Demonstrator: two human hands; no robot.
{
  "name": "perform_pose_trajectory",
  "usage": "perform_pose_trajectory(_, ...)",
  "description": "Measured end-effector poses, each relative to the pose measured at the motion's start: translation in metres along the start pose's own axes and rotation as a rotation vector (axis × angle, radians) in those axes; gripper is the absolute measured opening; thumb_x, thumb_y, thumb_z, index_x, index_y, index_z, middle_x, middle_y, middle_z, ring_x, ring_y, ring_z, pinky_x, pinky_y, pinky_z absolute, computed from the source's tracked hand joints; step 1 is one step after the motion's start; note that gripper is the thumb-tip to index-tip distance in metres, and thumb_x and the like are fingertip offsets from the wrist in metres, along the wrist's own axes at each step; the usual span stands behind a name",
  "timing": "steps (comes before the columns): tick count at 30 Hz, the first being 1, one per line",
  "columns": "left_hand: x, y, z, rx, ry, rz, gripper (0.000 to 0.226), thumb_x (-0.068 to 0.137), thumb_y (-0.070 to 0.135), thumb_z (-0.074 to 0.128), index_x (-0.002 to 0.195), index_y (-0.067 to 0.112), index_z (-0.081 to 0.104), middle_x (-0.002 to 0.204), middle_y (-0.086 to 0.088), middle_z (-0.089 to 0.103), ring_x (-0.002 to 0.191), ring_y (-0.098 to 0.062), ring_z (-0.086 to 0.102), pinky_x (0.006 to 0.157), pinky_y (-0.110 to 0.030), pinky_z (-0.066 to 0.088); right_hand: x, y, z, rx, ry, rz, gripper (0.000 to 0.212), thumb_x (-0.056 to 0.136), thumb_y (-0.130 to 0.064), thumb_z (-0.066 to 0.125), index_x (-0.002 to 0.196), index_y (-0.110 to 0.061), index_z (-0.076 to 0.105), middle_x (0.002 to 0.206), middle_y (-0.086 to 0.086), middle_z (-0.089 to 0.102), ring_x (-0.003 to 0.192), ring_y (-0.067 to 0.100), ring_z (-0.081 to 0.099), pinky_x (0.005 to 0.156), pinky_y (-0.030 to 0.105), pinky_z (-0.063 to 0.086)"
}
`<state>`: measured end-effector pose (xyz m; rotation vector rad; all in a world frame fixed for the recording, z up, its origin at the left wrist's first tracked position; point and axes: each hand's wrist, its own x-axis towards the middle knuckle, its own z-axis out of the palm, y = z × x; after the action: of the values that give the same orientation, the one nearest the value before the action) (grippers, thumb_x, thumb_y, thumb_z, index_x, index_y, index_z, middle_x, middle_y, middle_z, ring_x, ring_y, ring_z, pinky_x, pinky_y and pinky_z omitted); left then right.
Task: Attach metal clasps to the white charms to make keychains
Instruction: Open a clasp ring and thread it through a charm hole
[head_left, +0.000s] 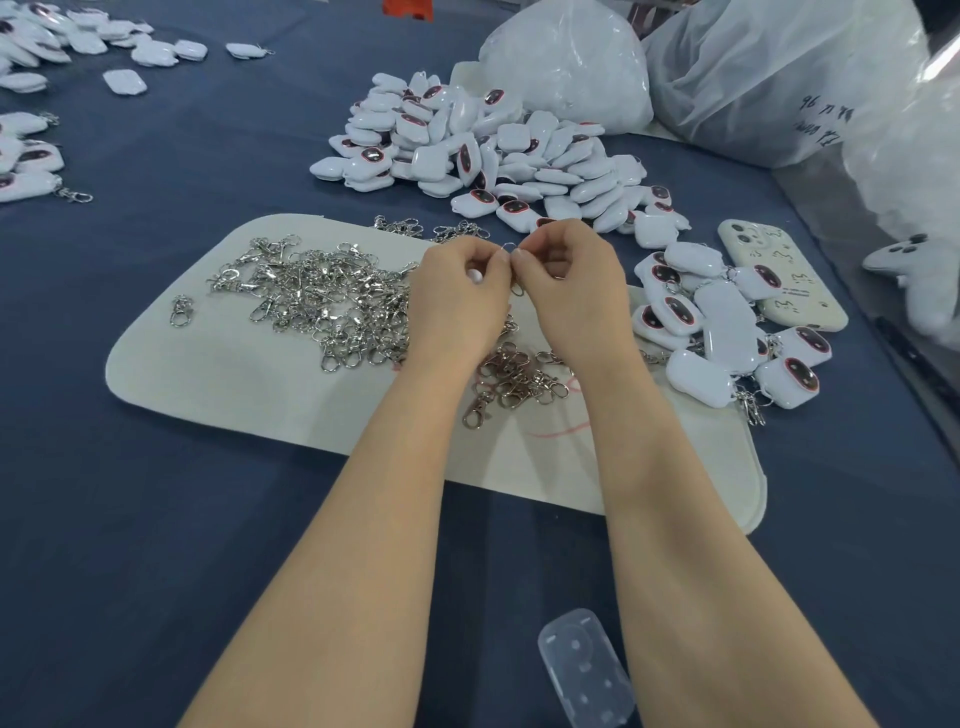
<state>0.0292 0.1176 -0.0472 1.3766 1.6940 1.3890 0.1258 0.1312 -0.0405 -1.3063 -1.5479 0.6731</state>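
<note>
Over a pale felt mat (218, 374) my left hand (460, 296) and my right hand (569, 288) meet fingertip to fingertip, pinching a thin metal ring (510, 249) between them. A white charm shows inside my left hand's curled fingers. A heap of silver metal clasps (317, 299) lies on the mat to the left, and a smaller bunch of clasps (511, 382) lies between my wrists. A big pile of white charms (488, 150) with dark oval faces sits behind my hands. Charms with clasps attached (727, 332) are heaped at the right.
A phone in a cream case (779, 275) lies at the right beside the finished heap. Large clear plastic bags (779, 78) stand at the back right. More white charms (31, 150) are scattered at the far left. A clear plastic piece (584, 670) lies near the front edge on the blue cloth.
</note>
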Motion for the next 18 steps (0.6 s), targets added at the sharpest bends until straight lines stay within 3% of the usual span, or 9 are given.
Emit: perform_pose_trajectory(18, 0.0002, -0.0023, 0.0003, 0.091, 0.063, 0.055, 0.014, 0.091, 0.021, 0.056, 0.089, 0.016, 0.069, 0.077, 0.009, 0.059, 0.076, -0.008, 0.049, 0.062, -0.014, 0.03, -0.0012, 0.0007, 0.004, -0.031, 0.016, -0.03, 0.009, 0.085, -0.007, 0.063, 0.085, -0.015, 0.059, 0.072, -0.015, 0.056, 0.062, -0.002, 0.051, 0.065, 0.007, 0.042)
